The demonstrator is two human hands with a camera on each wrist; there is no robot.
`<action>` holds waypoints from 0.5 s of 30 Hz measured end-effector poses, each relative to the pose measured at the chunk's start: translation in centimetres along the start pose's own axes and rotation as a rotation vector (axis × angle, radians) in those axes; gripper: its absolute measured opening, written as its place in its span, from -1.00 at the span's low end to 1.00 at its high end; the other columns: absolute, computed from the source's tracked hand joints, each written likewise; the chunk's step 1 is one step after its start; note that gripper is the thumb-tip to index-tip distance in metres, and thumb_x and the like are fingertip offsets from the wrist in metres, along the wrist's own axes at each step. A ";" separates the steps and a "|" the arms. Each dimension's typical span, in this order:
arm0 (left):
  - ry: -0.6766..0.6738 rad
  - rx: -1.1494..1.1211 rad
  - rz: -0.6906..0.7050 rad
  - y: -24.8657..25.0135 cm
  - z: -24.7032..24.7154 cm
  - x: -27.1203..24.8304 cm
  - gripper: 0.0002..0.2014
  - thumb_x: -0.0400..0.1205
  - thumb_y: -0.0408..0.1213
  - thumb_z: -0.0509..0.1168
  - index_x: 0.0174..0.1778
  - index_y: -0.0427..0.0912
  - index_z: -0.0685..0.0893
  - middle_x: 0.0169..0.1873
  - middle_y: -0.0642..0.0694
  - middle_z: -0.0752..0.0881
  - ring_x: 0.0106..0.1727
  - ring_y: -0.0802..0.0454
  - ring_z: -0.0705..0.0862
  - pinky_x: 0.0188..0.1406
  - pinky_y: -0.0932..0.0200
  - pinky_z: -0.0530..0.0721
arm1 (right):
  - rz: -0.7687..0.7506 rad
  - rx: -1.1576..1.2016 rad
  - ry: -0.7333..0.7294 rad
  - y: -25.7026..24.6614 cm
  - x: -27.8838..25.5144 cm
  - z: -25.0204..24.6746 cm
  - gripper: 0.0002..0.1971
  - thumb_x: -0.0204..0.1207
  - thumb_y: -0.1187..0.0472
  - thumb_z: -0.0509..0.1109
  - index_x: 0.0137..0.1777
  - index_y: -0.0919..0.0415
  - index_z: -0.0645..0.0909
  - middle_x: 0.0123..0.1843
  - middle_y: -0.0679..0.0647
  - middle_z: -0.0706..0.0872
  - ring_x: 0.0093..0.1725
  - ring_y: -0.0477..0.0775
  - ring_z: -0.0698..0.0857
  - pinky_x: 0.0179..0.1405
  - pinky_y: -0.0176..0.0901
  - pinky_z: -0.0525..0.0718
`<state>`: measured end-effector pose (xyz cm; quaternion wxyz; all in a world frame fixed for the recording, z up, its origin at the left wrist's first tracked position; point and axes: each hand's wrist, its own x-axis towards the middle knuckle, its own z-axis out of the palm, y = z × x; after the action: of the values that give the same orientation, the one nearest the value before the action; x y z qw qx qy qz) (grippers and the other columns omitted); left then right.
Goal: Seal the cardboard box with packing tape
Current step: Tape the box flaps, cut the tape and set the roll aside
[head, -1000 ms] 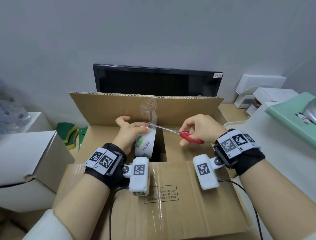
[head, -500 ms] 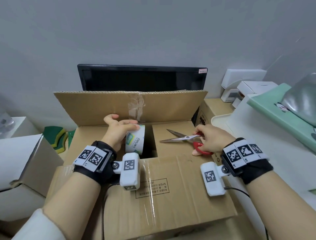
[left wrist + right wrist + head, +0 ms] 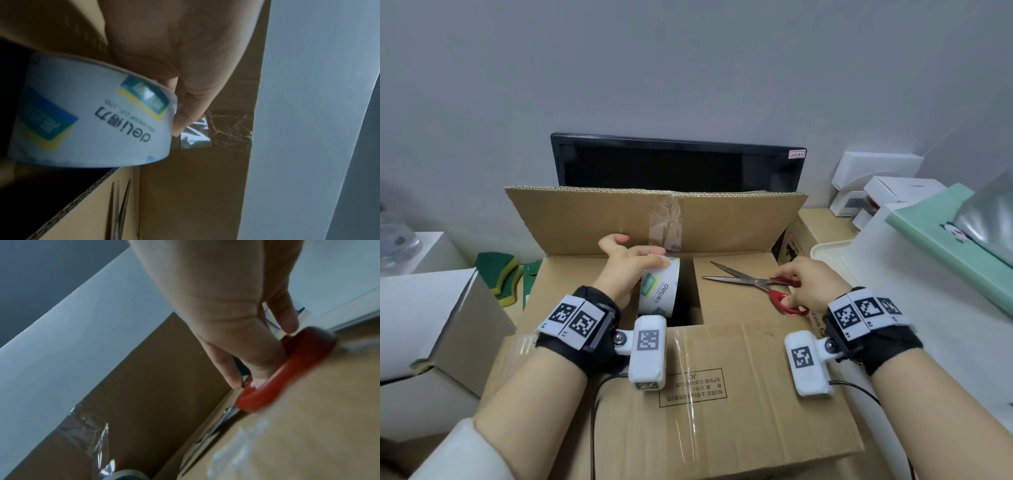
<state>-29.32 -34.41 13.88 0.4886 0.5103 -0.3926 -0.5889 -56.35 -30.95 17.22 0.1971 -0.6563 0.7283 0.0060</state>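
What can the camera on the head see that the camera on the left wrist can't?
Only the head view shows the right hand on the red scissor handles, the black monitor and the white boxes. Only the left wrist view shows the fingertips close up. Both show the tape roll, the scissors and the cardboard box.

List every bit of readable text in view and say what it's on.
"deli": tape roll, upside down in the left wrist view.
"GROUP CO., LTD.": small line beside it, barely legible.
Blue-yellow patches on the roll: blurred.
"3000": inside the framed print on the box flap; the other characters are too small.
"pico": box side by the right hand, partly hidden.
Red sticker on the monitor: unreadable.
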 end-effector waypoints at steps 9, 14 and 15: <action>-0.032 -0.003 -0.026 0.3 -0.2 -0.2 -0.38 0.48 -0.65 0.33 0.15 -0.12 0.05 -0.12 -0.15 0.68 -0.16 -0.06 0.66 0.10 -0.09 0.61 | -0.212 -0.268 0.230 -4.7 -0.9 -2.7 -0.59 0.37 0.10 0.53 0.24 -0.07 0.60 0.20 -0.04 0.66 0.21 0.07 0.63 0.18 -0.03 0.56; -0.039 -0.025 -0.034 0.6 -0.2 -0.6 -0.36 0.48 -0.64 0.34 0.17 -0.12 0.04 -0.10 -0.15 0.68 -0.14 -0.06 0.66 0.02 -0.01 0.63 | -0.560 -0.066 0.609 -12.2 -0.1 -3.3 -0.21 0.32 -0.06 0.53 0.54 -0.05 0.27 0.38 0.03 0.44 0.38 0.06 0.41 0.34 -0.02 0.28; -0.040 -0.026 -0.037 0.6 -0.2 -0.7 -0.36 0.48 -0.64 0.34 0.18 -0.12 0.04 -0.10 -0.15 0.69 -0.13 -0.06 0.66 0.04 -0.02 0.63 | -0.557 -0.091 0.594 -13.2 0.8 -2.8 -0.21 0.35 -0.10 0.50 0.55 -0.05 0.24 0.41 0.01 0.43 0.42 0.05 0.39 0.40 0.00 0.22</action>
<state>-29.00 -33.88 14.59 0.4761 0.4992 -0.3850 -0.6131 -44.53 -34.32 22.88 -0.0567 -0.8095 0.5471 -0.2051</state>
